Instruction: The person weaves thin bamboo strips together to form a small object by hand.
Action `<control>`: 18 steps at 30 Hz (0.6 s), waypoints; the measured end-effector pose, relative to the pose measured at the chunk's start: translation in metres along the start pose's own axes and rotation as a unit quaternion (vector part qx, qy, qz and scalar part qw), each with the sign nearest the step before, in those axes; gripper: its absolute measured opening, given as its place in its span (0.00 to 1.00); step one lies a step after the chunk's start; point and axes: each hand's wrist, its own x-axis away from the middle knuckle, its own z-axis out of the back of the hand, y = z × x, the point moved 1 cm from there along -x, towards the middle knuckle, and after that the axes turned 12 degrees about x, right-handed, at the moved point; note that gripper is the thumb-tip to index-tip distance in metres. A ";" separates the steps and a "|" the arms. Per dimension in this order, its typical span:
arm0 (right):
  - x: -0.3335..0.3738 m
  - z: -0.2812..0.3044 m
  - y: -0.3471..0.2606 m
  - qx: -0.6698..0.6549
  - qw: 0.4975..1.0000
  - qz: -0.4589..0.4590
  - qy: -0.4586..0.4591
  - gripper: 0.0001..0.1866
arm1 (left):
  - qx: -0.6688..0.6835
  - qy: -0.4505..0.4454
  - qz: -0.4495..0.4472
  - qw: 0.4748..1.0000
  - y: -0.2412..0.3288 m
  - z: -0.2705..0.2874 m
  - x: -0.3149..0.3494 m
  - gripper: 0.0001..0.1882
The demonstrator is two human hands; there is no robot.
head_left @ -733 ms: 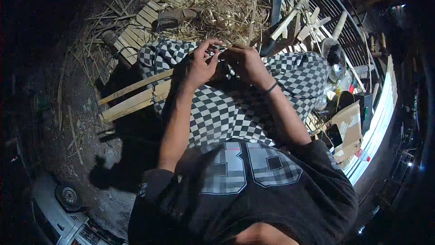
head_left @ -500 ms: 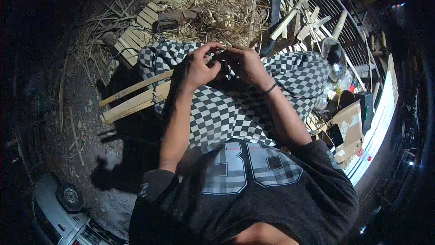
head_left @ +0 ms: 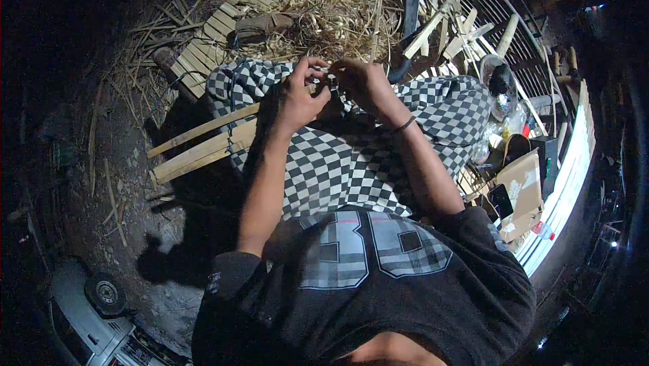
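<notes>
Both hands meet above my lap, over checkered trousers [head_left: 318,170]. My left hand [head_left: 303,99] has its fingers bent and its thumb stretched toward them; whatever sits at the fingertips is too small to name. Close beside it, my right hand [head_left: 365,85] is curled with its fingertips turned toward the left hand; its grip is hidden in shadow. Just beyond the hands lies a heap of thin pale shavings [head_left: 338,17]. A long dark blade [head_left: 412,7] with a dark handle [head_left: 400,70] lies right of the heap.
Bamboo strips [head_left: 196,163] stick out left of my knee. A slatted bamboo platform [head_left: 216,31] curves beyond the lap. Split bamboo pieces [head_left: 466,34] lie far right. At right are a clear bottle [head_left: 499,88], cardboard [head_left: 524,190] and a phone [head_left: 500,201]. A vehicle [head_left: 81,318] stands lower left.
The fingertips of both hands have risen slightly and drawn a little apart. My right wrist has shifted slightly. The things around the hands look the same.
</notes>
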 end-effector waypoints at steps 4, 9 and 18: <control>-0.004 0.003 -0.009 -0.110 0.990 -0.055 -0.062 0.13 | -0.005 0.007 0.046 0.999 -0.003 0.000 0.000 0.23; -0.005 -0.003 0.010 -0.065 0.991 -0.071 -0.090 0.15 | -0.026 0.010 0.027 0.999 -0.001 0.000 0.001 0.22; -0.006 0.008 -0.011 0.034 0.997 -0.001 -0.068 0.08 | -0.036 0.015 -0.003 0.999 -0.006 0.001 -0.001 0.18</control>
